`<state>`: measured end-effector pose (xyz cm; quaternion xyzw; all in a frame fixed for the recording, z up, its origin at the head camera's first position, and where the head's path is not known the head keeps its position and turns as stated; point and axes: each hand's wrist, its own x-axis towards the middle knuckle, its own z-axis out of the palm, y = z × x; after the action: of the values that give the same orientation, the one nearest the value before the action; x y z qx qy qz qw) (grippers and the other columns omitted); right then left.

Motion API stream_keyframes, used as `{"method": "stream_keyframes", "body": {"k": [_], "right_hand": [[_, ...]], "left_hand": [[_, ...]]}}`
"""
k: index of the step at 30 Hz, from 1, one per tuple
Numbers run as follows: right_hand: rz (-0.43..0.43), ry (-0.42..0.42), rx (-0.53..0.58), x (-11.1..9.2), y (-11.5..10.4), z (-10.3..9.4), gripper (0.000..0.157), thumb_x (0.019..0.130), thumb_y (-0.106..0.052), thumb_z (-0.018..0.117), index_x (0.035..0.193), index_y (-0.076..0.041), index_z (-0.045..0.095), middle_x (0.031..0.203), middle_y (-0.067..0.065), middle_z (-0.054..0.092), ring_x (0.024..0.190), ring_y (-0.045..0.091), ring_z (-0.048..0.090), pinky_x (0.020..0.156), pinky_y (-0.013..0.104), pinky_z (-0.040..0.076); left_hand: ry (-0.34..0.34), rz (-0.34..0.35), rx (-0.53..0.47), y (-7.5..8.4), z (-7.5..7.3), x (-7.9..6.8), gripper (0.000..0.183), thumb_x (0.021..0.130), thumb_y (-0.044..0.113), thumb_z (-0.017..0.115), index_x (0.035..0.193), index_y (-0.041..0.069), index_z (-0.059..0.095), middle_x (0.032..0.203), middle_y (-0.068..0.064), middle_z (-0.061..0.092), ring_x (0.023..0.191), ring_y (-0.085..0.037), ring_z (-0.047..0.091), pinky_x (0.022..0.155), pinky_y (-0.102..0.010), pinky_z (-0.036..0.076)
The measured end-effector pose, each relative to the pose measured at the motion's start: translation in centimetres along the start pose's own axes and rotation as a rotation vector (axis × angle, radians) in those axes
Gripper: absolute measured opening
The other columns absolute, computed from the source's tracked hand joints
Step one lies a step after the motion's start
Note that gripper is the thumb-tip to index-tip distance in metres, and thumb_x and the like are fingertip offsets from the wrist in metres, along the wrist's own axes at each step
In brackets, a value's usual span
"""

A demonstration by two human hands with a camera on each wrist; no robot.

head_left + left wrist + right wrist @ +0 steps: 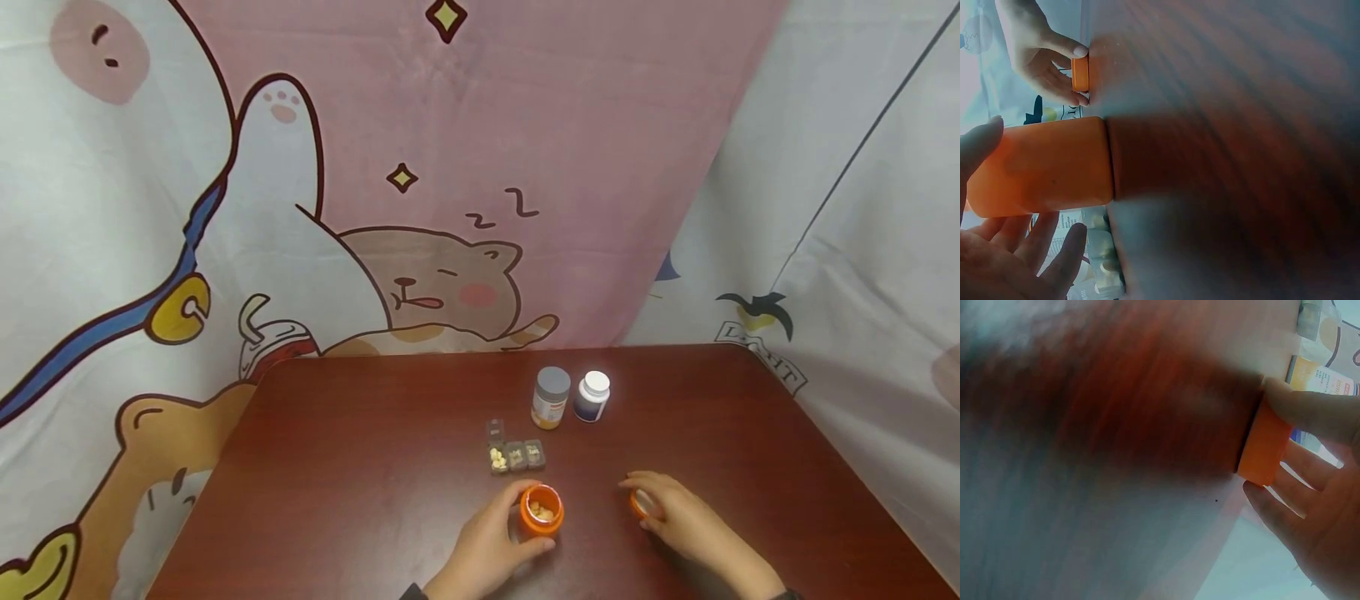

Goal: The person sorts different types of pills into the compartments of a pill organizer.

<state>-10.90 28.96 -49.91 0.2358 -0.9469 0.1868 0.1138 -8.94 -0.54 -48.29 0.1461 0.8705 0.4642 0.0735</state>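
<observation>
My left hand (487, 533) grips an orange pill bottle (1047, 165) that stands upright on the table, thumb on one side and fingers on the other. Its mouth is uncovered, and tan tablets (542, 512) show inside. To the right, my right hand (686, 512) holds an orange bottle cap (1265, 445) by its edge, down at the tabletop. Just beyond the bottle lies a small clear pill organizer (516, 456). Its left compartment has the lid (495, 430) flipped back and holds pale yellow pills (498, 459); the other compartments are covered.
Behind the organizer stand a grey-lidded jar (551, 398) and a white-capped dark blue bottle (592, 397). They rest on a dark reddish-brown table (360, 467). A cartoon-printed cloth (600, 167) hangs along the table's far edge.
</observation>
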Motion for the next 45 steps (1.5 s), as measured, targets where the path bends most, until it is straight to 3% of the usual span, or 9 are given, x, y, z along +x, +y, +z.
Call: {"method": "stream_keyframes", "body": {"k": [10,13,17,25,28,31,35,37,45], "right_hand": [[0.108,0.048,0.05,2.0,-2.4,-0.4,0.031,0.08,-0.014,0.07,0.11,-0.021,0.066,0.107,-0.004,0.059,0.091,0.01,0.057,0.074,0.041,0.056],[0.125,0.05,0.086,2.8,-3.4,-0.5,0.027,0.079,-0.019,0.072,0.104,-0.025,0.065,0.107,-0.009,0.059,0.093,0.008,0.057,0.077,0.041,0.056],[0.111,0.068,0.156,4.0,-4.8,-0.6,0.033,0.073,-0.023,0.077,0.101,-0.027,0.06,0.106,-0.013,0.058,0.094,0.005,0.055,0.079,0.04,0.056],[0.123,0.122,0.327,6.3,-7.4,-1.8,0.035,0.078,-0.041,0.069,0.093,-0.018,0.048,0.114,0.002,0.069,0.096,0.013,0.063,0.081,0.044,0.057],[0.151,0.187,0.425,6.7,-8.7,-2.0,0.036,0.077,-0.037,0.072,0.09,-0.016,0.046,0.116,0.003,0.07,0.102,0.016,0.062,0.088,0.049,0.052],[0.126,0.217,0.548,6.7,-9.9,-1.7,0.037,0.075,-0.03,0.075,0.092,-0.014,0.047,0.119,0.003,0.069,0.106,0.015,0.06,0.088,0.044,0.05],[0.001,0.127,0.708,6.1,-10.6,-0.9,0.04,0.075,-0.022,0.075,0.1,-0.01,0.047,0.121,0.012,0.064,0.11,0.013,0.059,0.092,0.033,0.051],[-0.04,0.085,0.753,5.8,-10.7,-0.6,0.041,0.075,-0.019,0.076,0.103,-0.009,0.047,0.122,0.015,0.063,0.114,0.015,0.057,0.096,0.033,0.05],[-0.034,0.018,0.783,5.2,-10.8,0.3,0.043,0.076,-0.021,0.075,0.108,-0.01,0.048,0.122,0.01,0.061,0.114,0.016,0.057,0.097,0.04,0.05]], "left_hand": [[0.016,0.005,0.021,-0.2,0.1,0.0,0.065,0.07,0.041,0.077,0.128,0.03,0.051,0.121,0.006,0.065,0.108,-0.017,0.059,0.086,-0.048,0.05],[0.022,0.01,0.021,-0.2,0.1,0.0,0.065,0.07,0.041,0.076,0.128,0.029,0.051,0.122,0.005,0.065,0.108,-0.017,0.059,0.086,-0.048,0.05],[0.032,0.023,0.029,-0.2,0.0,-0.1,0.064,0.07,0.04,0.076,0.128,0.028,0.051,0.121,0.004,0.066,0.107,-0.017,0.059,0.085,-0.048,0.05],[0.047,0.033,0.054,-0.2,0.1,0.0,0.063,0.07,0.041,0.076,0.127,0.032,0.05,0.121,0.005,0.066,0.107,-0.017,0.06,0.085,-0.048,0.051],[0.043,0.032,0.057,-0.3,0.1,0.0,0.063,0.07,0.042,0.076,0.127,0.032,0.05,0.121,0.005,0.066,0.106,-0.016,0.06,0.085,-0.048,0.052],[0.038,0.033,0.065,-0.3,0.1,0.1,0.064,0.071,0.043,0.075,0.128,0.029,0.05,0.122,0.003,0.066,0.106,-0.017,0.06,0.085,-0.048,0.052],[0.029,0.035,0.069,-0.5,0.2,0.2,0.066,0.07,0.046,0.074,0.128,0.025,0.051,0.123,0.0,0.066,0.106,-0.02,0.06,0.085,-0.052,0.052],[0.024,0.027,0.066,-0.7,0.2,0.3,0.067,0.07,0.048,0.074,0.129,0.025,0.051,0.124,0.0,0.066,0.108,-0.02,0.06,0.086,-0.052,0.052],[0.034,0.017,0.036,-0.7,0.0,0.3,0.066,0.068,0.046,0.076,0.126,0.024,0.054,0.121,0.0,0.067,0.106,-0.02,0.06,0.086,-0.054,0.052]]}}
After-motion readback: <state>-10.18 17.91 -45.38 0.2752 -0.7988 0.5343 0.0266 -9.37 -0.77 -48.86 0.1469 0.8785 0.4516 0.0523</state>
